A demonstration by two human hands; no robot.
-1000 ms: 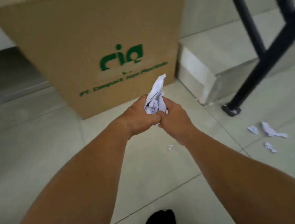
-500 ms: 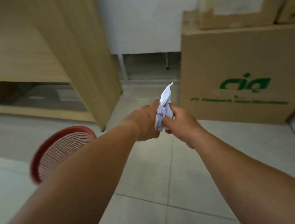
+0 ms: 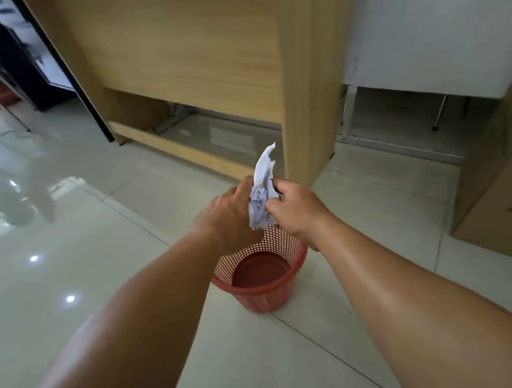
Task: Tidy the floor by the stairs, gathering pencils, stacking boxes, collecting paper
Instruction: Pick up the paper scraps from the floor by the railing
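A crumpled bunch of white paper is held between both hands, one corner sticking up. My left hand grips it from the left and my right hand pinches it from the right. Directly below the hands stands a red plastic mesh wastebasket on the tiled floor; its inside shows only the bare red bottom. The paper hangs just above the basket's far rim.
A light wooden desk stands right behind the basket, its side panel reaching the floor. A large cardboard box with green print sits at the right. A black frame and chairs are at the far left. Glossy white tiles spread to the left.
My view has swung left from the cardboard box to the desk. The red basket, earlier at the lower left, is now right beneath my hands, which still hold the paper.
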